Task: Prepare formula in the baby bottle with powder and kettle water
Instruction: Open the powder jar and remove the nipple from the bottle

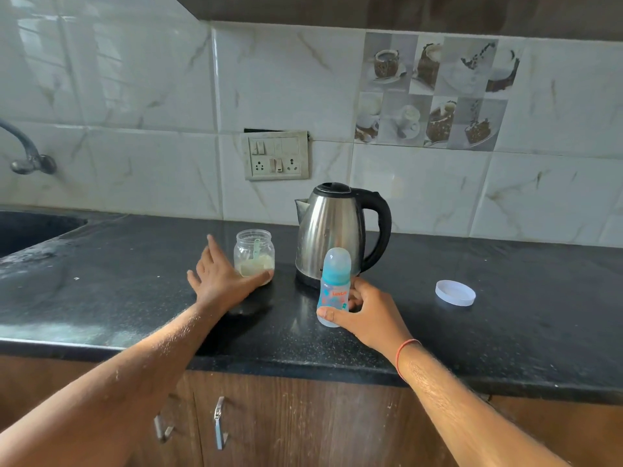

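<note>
Marbled wall tiles, a switch panel (277,155) behind, and a dark speckled bench (505,318) running across the kitchen. The steel kettle (332,232) stands far centre, lid down, black handle turned right. Just left of it sits the open powder jar (254,256), a scoop standing in the pale powder; its white lid (455,292) lies well apart on the right. The left hand (220,276) is spread flat, fingers straight, thumb touching the jar's base. The right hand (369,315) has its grip curled round the lower body of the baby bottle (333,288), thumb across the near side. The bottle is upright near the bench's front edge, just in front of the kettle, its domed cap on. It looks like light, empty plastic, smooth and likely a bit slippery, so the low wrap is sound; the cap must be unscrewed first. The kettle will probably be heavy, so take it by the handle.
</note>
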The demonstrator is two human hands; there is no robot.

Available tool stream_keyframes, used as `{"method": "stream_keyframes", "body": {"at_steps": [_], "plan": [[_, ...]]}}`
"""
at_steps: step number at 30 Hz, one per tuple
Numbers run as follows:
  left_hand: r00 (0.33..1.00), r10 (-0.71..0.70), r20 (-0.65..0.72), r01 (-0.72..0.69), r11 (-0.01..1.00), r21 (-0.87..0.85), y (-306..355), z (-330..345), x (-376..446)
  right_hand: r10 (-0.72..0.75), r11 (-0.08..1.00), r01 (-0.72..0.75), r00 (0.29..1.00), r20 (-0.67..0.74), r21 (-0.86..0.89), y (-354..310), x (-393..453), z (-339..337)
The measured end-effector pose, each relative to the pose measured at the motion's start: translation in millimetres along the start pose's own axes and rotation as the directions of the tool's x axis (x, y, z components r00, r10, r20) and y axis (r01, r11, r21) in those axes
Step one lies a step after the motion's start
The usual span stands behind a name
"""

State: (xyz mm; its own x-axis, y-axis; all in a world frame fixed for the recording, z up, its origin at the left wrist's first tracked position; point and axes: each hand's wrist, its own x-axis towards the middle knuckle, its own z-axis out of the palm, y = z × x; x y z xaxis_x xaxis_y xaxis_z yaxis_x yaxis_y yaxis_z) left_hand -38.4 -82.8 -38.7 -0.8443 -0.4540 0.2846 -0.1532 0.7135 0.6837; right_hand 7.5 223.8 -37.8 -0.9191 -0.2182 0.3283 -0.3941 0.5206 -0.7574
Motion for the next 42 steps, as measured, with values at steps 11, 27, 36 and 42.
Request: {"method": "stream_keyframes", "body": {"at_steps": [11, 27, 36, 42], "plan": [[0.776, 0.572, 0.267, -0.481, 0.809, -0.336, 39, 19, -76, -0.026, 0.999, 0.028, 0.998, 0.055, -0.036, -9, -9, 1], [0.764, 0.438, 0.473, -0.334, 0.897, -0.291, 60, 24, -84, -0.062, 0.946, 0.124, 0.976, -0.208, 0.300, -26, 1, -3], [0.767, 0.404, 0.499, -0.341, 0.915, -0.218, 62, 22, -85, -0.131, 0.980, 0.169, 0.945, -0.300, 0.104, -46, 17, 3], [0.765, 0.393, 0.511, -0.336, 0.920, -0.204, 67, 19, -88, -0.108, 0.975, 0.148, 0.969, -0.223, 0.169, -42, 21, -5]]}}
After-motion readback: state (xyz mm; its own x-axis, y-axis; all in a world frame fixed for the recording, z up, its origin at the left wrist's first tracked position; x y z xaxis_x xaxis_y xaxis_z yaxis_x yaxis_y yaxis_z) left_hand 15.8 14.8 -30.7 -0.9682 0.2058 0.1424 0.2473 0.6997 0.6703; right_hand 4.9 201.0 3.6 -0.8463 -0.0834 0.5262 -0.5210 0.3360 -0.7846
